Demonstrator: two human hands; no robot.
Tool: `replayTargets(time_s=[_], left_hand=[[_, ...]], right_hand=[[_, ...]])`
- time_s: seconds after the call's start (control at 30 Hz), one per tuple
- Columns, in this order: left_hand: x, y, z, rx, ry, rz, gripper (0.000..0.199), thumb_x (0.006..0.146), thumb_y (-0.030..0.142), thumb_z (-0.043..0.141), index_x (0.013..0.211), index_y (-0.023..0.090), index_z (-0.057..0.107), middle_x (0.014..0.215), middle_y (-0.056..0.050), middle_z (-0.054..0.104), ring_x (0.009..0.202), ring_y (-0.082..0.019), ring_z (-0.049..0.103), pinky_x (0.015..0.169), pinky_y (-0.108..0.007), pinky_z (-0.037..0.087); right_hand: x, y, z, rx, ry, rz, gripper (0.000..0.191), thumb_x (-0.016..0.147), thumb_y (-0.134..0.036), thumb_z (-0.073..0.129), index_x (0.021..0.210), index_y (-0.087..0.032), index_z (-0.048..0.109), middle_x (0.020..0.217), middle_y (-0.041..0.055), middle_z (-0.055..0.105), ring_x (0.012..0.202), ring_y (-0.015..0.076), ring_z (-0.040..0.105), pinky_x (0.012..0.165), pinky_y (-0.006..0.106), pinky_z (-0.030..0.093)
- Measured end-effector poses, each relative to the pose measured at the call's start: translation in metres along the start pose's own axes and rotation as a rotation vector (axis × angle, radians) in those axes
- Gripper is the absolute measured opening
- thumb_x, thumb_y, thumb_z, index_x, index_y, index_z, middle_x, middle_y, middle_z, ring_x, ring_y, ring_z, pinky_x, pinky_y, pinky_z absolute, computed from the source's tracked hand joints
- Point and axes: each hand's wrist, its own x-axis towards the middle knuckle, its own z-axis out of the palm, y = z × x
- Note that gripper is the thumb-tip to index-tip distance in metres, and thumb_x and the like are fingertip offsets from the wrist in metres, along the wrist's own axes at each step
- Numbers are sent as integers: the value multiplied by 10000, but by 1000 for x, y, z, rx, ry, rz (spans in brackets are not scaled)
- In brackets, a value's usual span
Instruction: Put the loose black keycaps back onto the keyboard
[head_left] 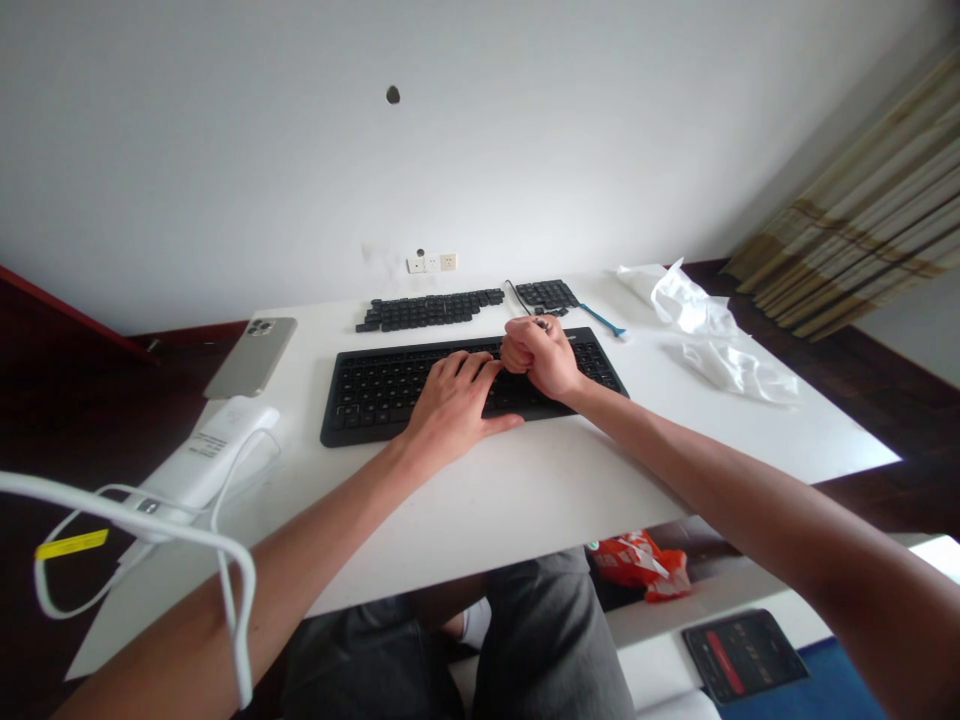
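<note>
Keyboard [367, 395] is under both grips, keys up, front edge toward the person. Long axis runs left-right, right end slightly farther out. Left grip [454, 405] open, palm down, fingers spread on the keys, holding nothing. Right grip [544, 355] balled into a fist over the keyboard's right half, small dark piece [541, 323] showing at its top; can't tell what it is.

Beyond the grips: loose keycaps in rows, bigger block [431, 310] and smaller block [547, 293], thin black cable [516, 297] between them. Blue tool [602, 320] just beyond and right of the right grip; clear plastic wrap [690, 305] farther right.

Left of the left grip: phone [251, 355], camera side up, then white box [217, 450]. White cable [240, 570] crosses in front of the left forearm, yellow tag [73, 544] on it.

Below the right grip, under the surface [795, 430]: red bag [637, 565].

Writing: print on white box, bag and key legends, none readable.
</note>
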Motion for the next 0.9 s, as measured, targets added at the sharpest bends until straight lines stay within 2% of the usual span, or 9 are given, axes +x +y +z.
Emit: replayTargets(time_s=[0.47,0.9], left_hand=[[0,-1,1,10,1,11,638,906,607,750,1379,206,600,1383,-124,643,1286,-356,548,1120,-519,431],[1,1,-2,17,-19,9,635,927,601,728,1428,237,587,1442,-121,613,1318,-349,531,1145,-527,422]], right_hand=[[5,2,-1,39,7,39,529,843,-381,688,547,-235,275,485,-75,264,439,65,227,429,245,203],[7,-11,-7,103,51,62,563,829,-362,708,563,-239,227,488,-88,204,438,63,180,427,246,199]])
